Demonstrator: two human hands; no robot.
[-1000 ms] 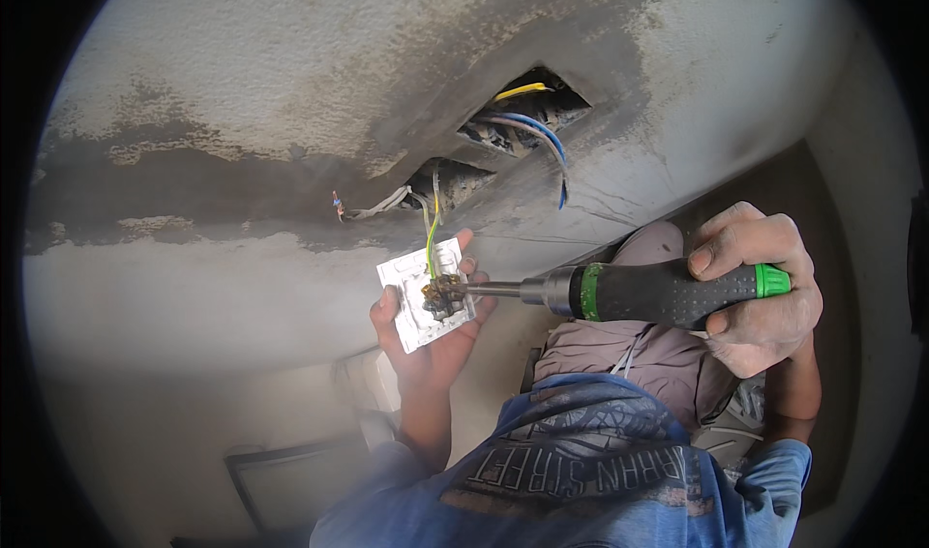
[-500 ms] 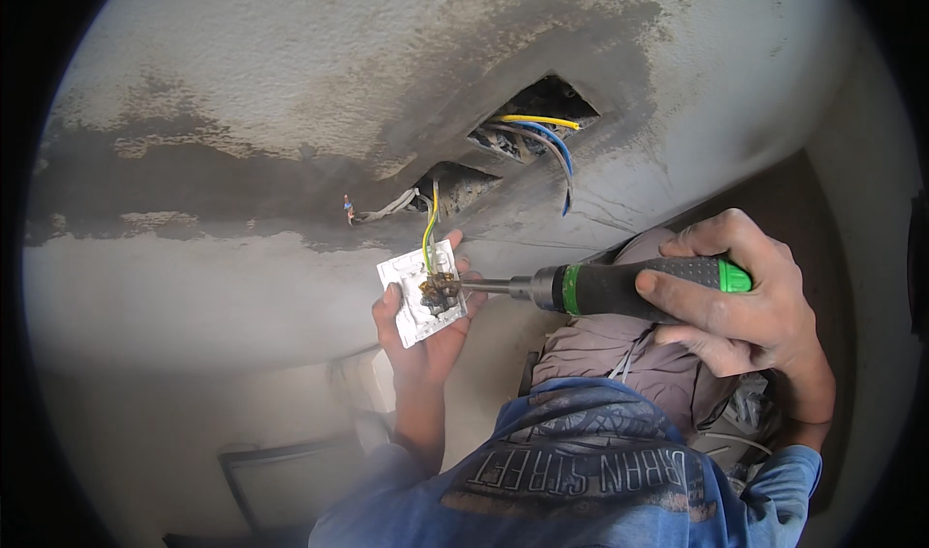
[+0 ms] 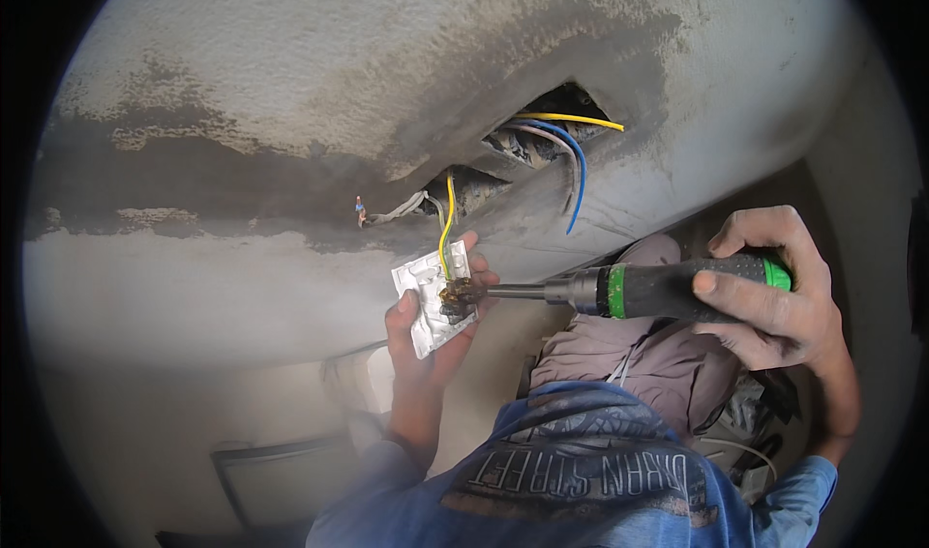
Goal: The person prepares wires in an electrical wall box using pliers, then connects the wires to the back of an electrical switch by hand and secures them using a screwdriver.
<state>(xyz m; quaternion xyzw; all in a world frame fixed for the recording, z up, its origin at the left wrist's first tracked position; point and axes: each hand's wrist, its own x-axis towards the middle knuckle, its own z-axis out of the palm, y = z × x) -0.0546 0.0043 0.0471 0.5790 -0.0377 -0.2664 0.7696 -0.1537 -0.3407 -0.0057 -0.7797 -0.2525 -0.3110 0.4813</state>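
Note:
My left hand [image 3: 435, 350] grips a white wall socket [image 3: 426, 287] by its edges, its back side and dark brass-coloured terminal block [image 3: 457, 299] facing up. A yellow-green wire [image 3: 446, 224] and a greyish wire run from the wall opening into the terminals. My right hand [image 3: 779, 292] is wrapped round the black and green handle of a screwdriver [image 3: 668, 292]. The metal shaft points left, and its tip meets the side of the terminal block near my left fingers. Exactly where the tip sits is hidden.
Two box openings are cut in the wall [image 3: 290, 84]. From the upper one hang yellow, blue [image 3: 581, 176] and grey wires. A grey cable with bare ends [image 3: 362, 211] sticks out beside the lower one. A dark frame [image 3: 281, 451] lies at lower left; clutter sits at lower right.
Both hands, with the socket and screwdriver, appear farther right in view. The wall openings have shifted right as well, so the view itself has moved somewhat. The screwdriver tip stays at the terminals.

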